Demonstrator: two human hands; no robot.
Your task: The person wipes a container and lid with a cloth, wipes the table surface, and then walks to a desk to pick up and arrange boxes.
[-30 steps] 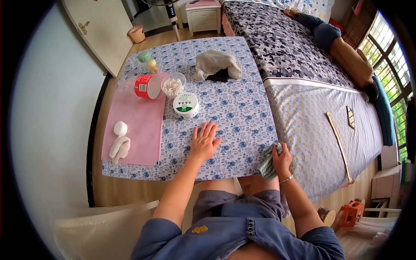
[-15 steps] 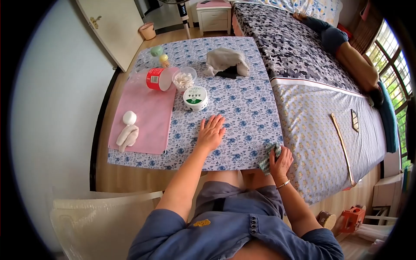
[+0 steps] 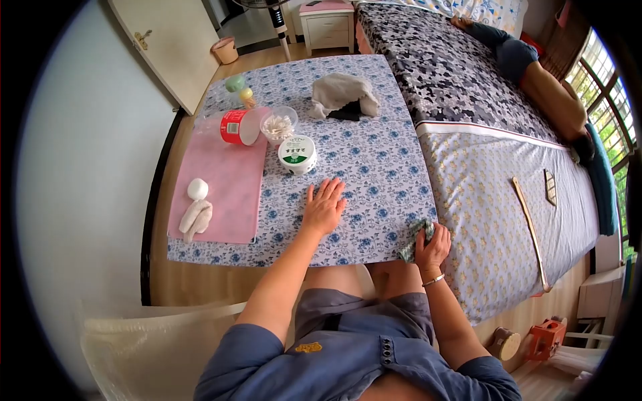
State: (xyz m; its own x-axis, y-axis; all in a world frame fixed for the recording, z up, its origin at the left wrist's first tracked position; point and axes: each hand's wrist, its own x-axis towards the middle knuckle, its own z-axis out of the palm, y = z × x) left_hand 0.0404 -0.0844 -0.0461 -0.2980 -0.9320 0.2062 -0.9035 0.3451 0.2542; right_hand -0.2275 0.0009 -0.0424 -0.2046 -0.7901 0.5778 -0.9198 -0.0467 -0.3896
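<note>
Head view (sole view).

Status: my left hand (image 3: 322,215), centre of frame, is palm down on the flower-print desk (image 3: 374,180); fingers spread, released, nothing grasped. My right hand (image 3: 435,247), right of centre & lower, has its fingers curled round a checked cloth (image 3: 409,250), i.e. grasping it, at the desk's lower right corner. Fingers hide part of the cloth; cannot tell how much bears on the top.

Hazards (my judgement):

1. Checked cloth: may drop btwn desk and bed (image 3: 475,220). Cause: loose grip at the edge.

2. Desk covering: may ruck, if not fixed down (cannot tell). Cause: hard drag w/ the right hand, too little pressure from the left.

3. White tub (image 3: 297,154), just above left fingers: may be shoved into the swab tub (image 3: 278,127), upper left of it, which looks open; poss. spill. Cause: left hand sliding up-frame.

4. Red-banded container (image 3: 234,127), on its side, upper left: may roll. Cause: a bump, or a tug on the pink mat (image 3: 227,224).

5. White rounded object (image 3: 197,189), left of frame, nr. the folded white cloth (image 3: 196,220): may roll off, same cause.
</note>
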